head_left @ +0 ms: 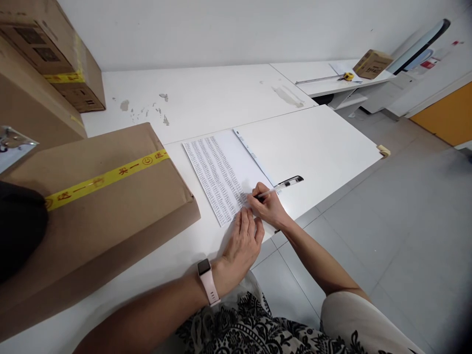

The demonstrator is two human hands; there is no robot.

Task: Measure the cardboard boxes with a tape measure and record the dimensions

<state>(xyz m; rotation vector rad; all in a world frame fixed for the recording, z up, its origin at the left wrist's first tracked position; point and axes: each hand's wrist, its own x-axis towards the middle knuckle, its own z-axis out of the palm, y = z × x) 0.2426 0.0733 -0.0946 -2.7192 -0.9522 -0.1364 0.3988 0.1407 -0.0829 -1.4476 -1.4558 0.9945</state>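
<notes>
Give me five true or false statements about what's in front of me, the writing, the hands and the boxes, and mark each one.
1. The right hand grips a slim clear pen with black trim over white paper covered in rows of small dark writing. True.
2. A dark-faced smartwatch with a pale pink strap is on the wrist of the left hand. True.
3. The left hand is raised high above the paper. False: its fingers rest at the paper's near edge.
4. The large brown cardboard box carries blue tape. False: its tape is yellow with red print.
5. A yellow-and-black tape measure lies near a small brown cardboard box. True.
</notes>
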